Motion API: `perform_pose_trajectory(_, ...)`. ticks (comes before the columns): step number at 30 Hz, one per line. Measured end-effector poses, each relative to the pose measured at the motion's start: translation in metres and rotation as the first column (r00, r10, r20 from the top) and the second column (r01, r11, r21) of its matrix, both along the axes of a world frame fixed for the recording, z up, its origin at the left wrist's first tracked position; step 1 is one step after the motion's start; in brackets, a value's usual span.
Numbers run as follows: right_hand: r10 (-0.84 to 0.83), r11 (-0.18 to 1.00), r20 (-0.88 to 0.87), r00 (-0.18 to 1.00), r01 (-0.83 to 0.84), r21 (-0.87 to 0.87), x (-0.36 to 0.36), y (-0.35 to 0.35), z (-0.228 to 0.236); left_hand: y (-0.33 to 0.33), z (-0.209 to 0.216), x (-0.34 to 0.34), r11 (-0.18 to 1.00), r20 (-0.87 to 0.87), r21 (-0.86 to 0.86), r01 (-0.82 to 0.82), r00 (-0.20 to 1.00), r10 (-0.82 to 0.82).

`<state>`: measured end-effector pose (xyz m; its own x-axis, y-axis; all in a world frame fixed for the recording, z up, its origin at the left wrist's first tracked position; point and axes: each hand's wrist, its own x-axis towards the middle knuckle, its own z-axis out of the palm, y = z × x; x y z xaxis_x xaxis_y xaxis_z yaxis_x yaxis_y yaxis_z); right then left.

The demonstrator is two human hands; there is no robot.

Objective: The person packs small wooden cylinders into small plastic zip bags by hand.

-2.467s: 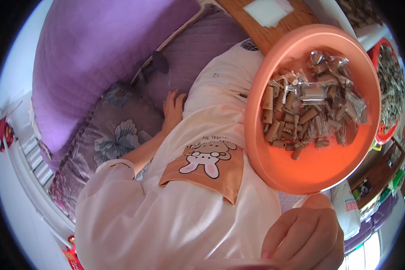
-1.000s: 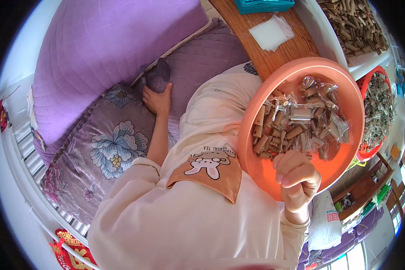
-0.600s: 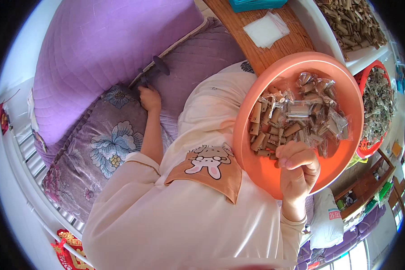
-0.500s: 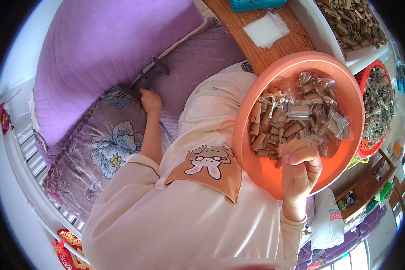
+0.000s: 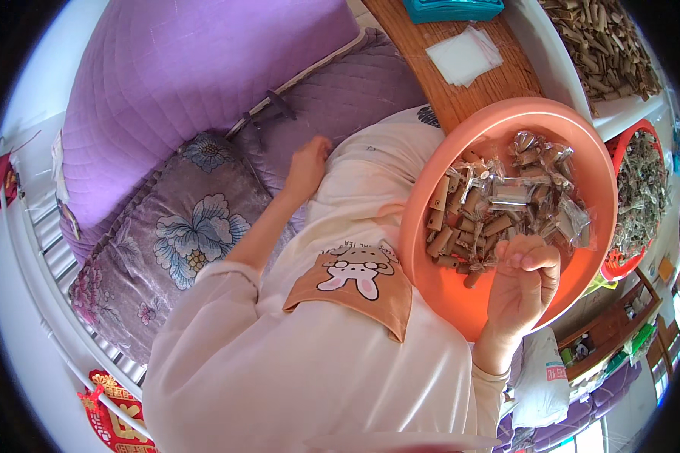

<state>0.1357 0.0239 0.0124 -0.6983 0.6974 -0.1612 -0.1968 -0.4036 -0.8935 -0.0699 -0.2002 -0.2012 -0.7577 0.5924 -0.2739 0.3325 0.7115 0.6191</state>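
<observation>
An orange round basin [image 5: 413, 219] stands at my right side, tilted toward me in the picture. Inside lie brown tube-shaped pieces [image 5: 497, 225], several of them in clear plastic wrappers. Over the basin's near right part is my right hand [image 5: 524, 283], its fingers curled in and the thumb pressed against them; anything inside the grip is hidden. My left hand [image 5: 308, 167] is beside my thigh, over the purple quilted seat. Its fingers are curled under, and I cannot make out anything in them.
A wooden board [image 5: 431, 75] carries white square sheets [image 5: 465, 56] and a teal box [image 5: 453, 7]. Beyond the basin are a white container of bare brown tubes [image 5: 601, 45] and a red basket of wrapped ones [image 5: 642, 189]. A flowered cushion [image 5: 196, 238] lies at left.
My left hand has moved right, from the cushion's edge to beside my thigh. The right hand keeps its curled pose over the basin. The whole view has shifted slightly.
</observation>
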Motion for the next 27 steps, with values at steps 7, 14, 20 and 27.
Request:
perform_pose_trajectory(7,-0.053,0.999,0.018,0.998,0.053,0.006,-0.002,0.000,-0.004,0.053,-0.019,-0.028,0.822,-0.130,-0.279,0.497,0.828,-0.546)
perform_pose_trajectory(14,-0.108,0.994,0.063,0.992,0.106,0.035,-0.002,0.002,-0.009,0.083,-0.038,-0.049,0.831,-0.365,-0.178,0.526,0.750,-0.552)
perform_pose_trajectory(20,-0.131,0.991,0.066,0.989,0.129,0.035,-0.005,0.004,-0.011,0.130,-0.037,-0.052,0.691,-0.312,-0.240,0.681,0.621,-0.720)
perform_pose_trajectory(27,-0.111,0.994,0.053,0.992,0.109,0.031,-0.011,0.004,-0.014,0.140,0.032,-0.086,0.405,0.001,-0.330,0.853,0.429,-0.903)
